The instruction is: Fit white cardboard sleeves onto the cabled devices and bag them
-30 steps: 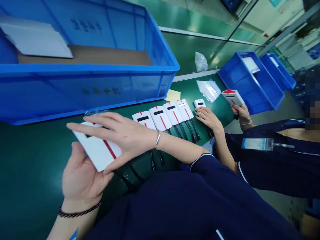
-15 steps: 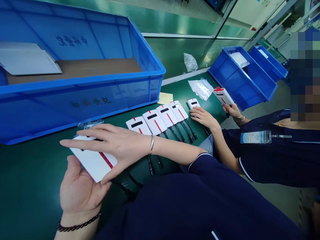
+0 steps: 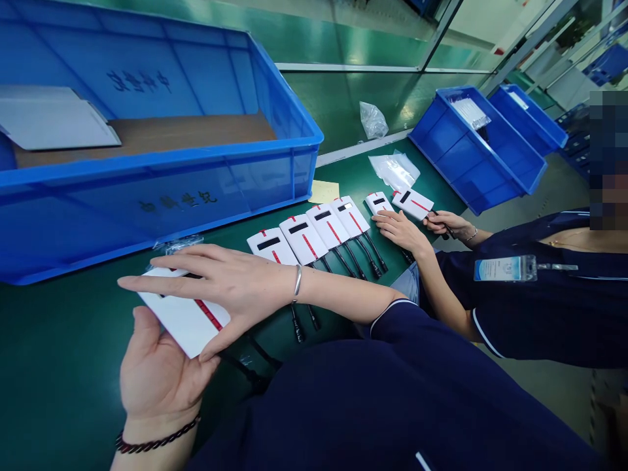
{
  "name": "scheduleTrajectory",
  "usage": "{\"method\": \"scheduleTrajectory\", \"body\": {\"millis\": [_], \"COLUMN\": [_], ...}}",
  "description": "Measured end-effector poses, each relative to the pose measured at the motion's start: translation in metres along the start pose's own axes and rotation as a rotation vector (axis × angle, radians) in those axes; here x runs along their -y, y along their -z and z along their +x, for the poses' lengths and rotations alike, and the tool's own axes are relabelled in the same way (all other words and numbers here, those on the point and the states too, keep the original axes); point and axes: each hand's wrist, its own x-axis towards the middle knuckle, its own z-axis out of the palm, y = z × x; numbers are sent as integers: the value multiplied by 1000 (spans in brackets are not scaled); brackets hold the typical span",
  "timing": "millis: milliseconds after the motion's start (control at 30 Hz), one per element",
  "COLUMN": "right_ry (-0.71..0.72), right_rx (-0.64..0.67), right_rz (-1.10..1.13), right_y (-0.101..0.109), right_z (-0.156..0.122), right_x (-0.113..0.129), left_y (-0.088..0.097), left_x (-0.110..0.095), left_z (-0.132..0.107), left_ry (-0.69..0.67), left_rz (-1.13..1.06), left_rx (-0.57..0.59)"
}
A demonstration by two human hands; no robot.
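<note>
A flat white electronic device (image 3: pixel 184 326) with a red stripe, a dark window and black cables is held tilted above the table at lower left. My left hand (image 3: pixel 164 376), palm up, supports it from beneath; its fingers are hidden under the device. Across the top lies my right hand (image 3: pixel 230 288), fingers spread over the dark window and thumb at the near edge. Partly behind my right wrist, a similar white device (image 3: pixel 269 245) starts a row of several on the table. Crumpled clear plastic (image 3: pixel 179 244) lies just beyond my right fingers.
A large blue crate (image 3: pixel 220 173) with a white board (image 3: pixel 53 121) inside stands behind. On the right, a co-worker's hand (image 3: pixel 449 224) holds another device (image 3: pixel 413 203); the other hand (image 3: pixel 400 230) touches one lying down. Plastic bags (image 3: pixel 395 171) and blue bins (image 3: pixel 483 154) are beyond.
The co-worker's raised device has come down and left, beside the one under their other hand. My two hands and the device they hold have hardly moved.
</note>
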Motion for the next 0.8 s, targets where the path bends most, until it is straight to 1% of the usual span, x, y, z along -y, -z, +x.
{"method": "scheduleTrajectory", "body": {"millis": [133, 267, 333, 400, 467, 533, 667, 733, 800], "right_ry": [11, -41, -55, -69, -94, -118, -94, -89, -101], "right_rx": [53, 185, 245, 268, 245, 196, 101, 93, 118], "right_rz": [29, 137, 215, 296, 388, 494, 676, 701, 675], "right_y": [2, 3, 2, -1, -3, -6, -24, -31, -31], "right_z": [-1, 0, 1, 0, -3, -8, -17, -17, -15], "right_x": [2, 3, 2, 3, 4, 4, -3, -3, 2], "left_y": [-5, -10, -12, -11, -10, -5, 12, 17, 15], "left_x": [0, 1, 1, 3, 4, 5, 2, 1, 2], "left_z": [-1, 1, 2, 3, 3, 5, 17, 20, 18], "left_ry": [-10, -27, -33, -66, -116, -132, -65, -31, -41], "left_rz": [13, 24, 15, 2, -26, -62, -58, -49, -70], "left_rx": [-34, -67, -59, -7, 83, 154, 178, 192, 161]}}
